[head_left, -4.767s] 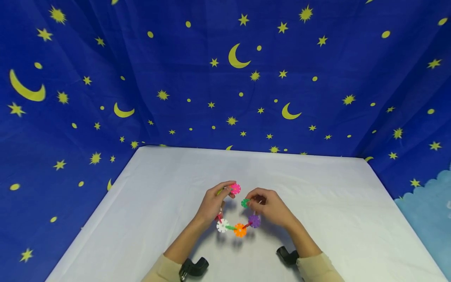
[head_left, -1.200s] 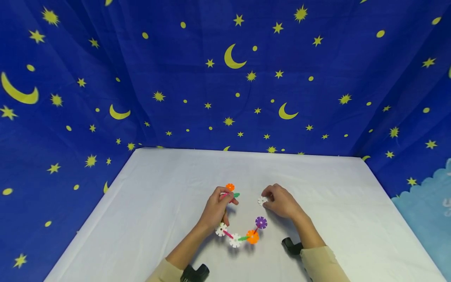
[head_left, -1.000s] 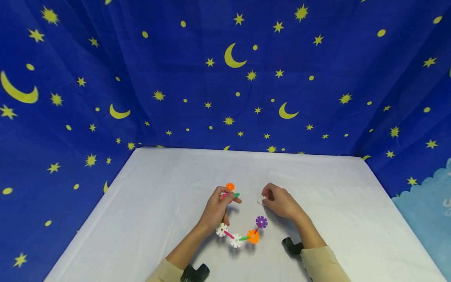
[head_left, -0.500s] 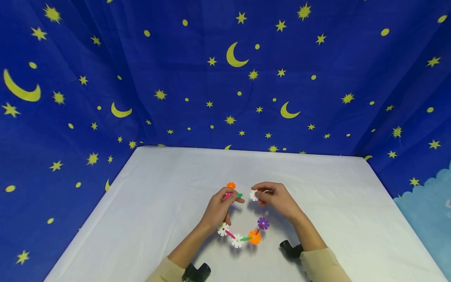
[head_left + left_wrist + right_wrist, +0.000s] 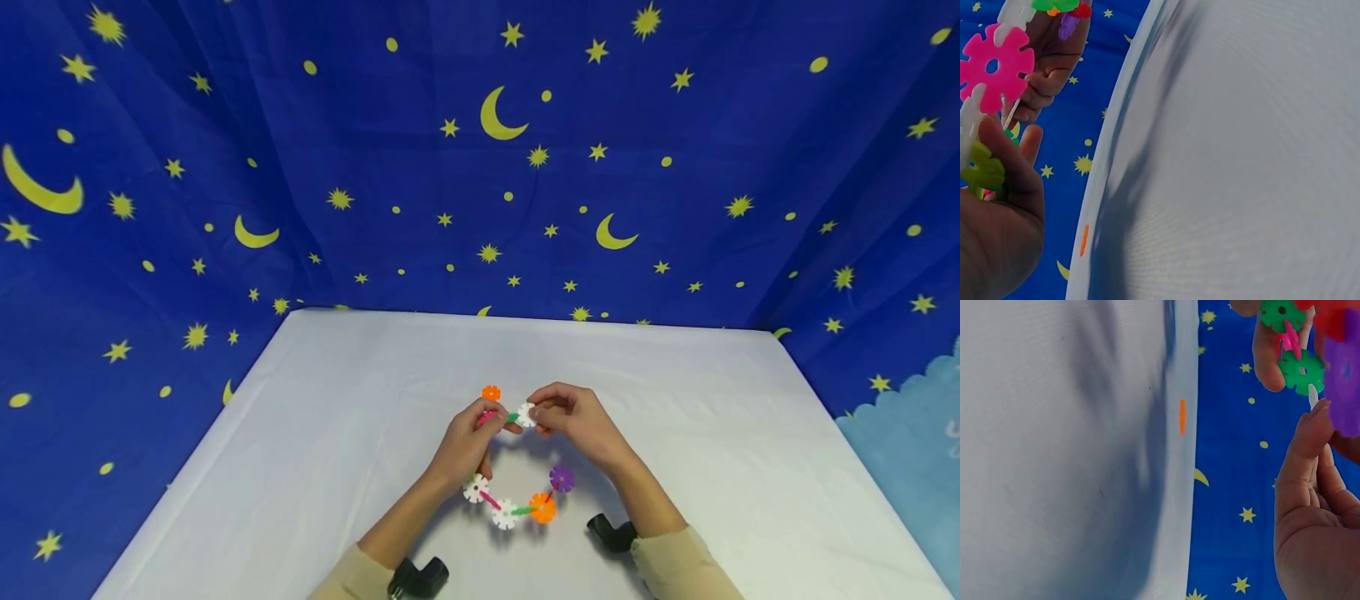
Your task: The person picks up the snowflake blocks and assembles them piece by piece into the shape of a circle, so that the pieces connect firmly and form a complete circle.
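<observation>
In the head view my left hand [image 5: 463,446] grips a chain of notched plastic discs by a pink disc [image 5: 487,417]. A green disc [image 5: 512,417] sticks out edge-on from its fingertips. My right hand [image 5: 579,423] pinches a white disc [image 5: 527,414], which meets the green one; whether they interlock I cannot tell. Below hangs the chain's curve, with an orange disc [image 5: 542,507] and a purple disc [image 5: 561,479] at its right end. The left wrist view shows a lime-green disc [image 5: 985,167] by the left fingers. In the right wrist view the purple disc [image 5: 1340,403] partly covers the right hand.
A white-covered table [image 5: 360,375] lies beneath, backed by a blue curtain [image 5: 420,150] with yellow stars and moons. Another orange disc [image 5: 491,392] shows just beyond the left fingers. Black wrist mounts [image 5: 418,578] sit by both sleeves.
My right hand has moved left with the white disc, closing the gap to the green disc. Several seconds ago it held a green disc. My left hand stays almost in place.
</observation>
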Demonstrator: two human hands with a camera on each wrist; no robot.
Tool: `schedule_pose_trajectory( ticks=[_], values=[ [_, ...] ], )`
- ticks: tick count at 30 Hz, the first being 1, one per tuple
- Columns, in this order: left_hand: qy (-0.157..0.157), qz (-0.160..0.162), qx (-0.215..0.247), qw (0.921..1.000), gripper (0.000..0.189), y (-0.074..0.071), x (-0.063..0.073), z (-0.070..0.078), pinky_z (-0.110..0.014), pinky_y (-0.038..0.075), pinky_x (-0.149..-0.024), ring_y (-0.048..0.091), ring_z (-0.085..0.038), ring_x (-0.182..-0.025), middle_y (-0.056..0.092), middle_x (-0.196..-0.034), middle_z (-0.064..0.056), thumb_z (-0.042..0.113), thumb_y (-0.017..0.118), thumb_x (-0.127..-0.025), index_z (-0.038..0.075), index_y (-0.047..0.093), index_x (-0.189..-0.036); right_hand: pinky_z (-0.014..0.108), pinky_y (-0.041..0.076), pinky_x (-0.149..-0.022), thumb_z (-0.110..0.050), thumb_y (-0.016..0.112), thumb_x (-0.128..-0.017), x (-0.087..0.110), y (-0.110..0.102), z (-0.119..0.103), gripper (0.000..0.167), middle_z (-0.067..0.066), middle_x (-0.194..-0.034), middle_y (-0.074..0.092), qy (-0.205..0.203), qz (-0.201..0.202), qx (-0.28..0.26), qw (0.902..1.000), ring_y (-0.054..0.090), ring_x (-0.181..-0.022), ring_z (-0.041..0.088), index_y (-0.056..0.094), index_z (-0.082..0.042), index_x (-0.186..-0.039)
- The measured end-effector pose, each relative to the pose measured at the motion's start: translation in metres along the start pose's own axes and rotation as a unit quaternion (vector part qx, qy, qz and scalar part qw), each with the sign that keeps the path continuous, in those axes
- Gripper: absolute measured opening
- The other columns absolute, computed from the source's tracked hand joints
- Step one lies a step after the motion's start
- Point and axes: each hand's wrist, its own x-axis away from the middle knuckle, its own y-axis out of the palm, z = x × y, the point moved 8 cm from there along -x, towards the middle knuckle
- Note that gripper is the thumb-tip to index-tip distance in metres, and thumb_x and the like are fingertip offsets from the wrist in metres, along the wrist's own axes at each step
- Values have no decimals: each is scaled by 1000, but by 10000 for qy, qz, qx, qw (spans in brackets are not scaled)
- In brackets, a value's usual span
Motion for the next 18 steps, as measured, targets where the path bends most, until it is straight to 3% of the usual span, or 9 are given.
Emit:
schedule_pose_trajectory(
  ticks=[11,18],
  values=[
    [38,-50,-385,9992,22,0,1,1,-26,38,-34,38,-9,-31,69,-103,-17,19,46,-103,1,57,-108,37,56,-68,-10,68,-90,0,6,-3,22,17,-87,67,-81,69,39,9999,63,-75,42,65,5,-107],
    [-13,-10,-532,9986,23,-1,2,2,-24,38,-34,37,-6,-31,70,-99,-15,19,46,-103,1,59,-108,36,56,-66,-8,68,-89,1,9,-2,19,16,-86,68,-89,162,107,9998,63,-76,46,67,4,-103]
  ],
)
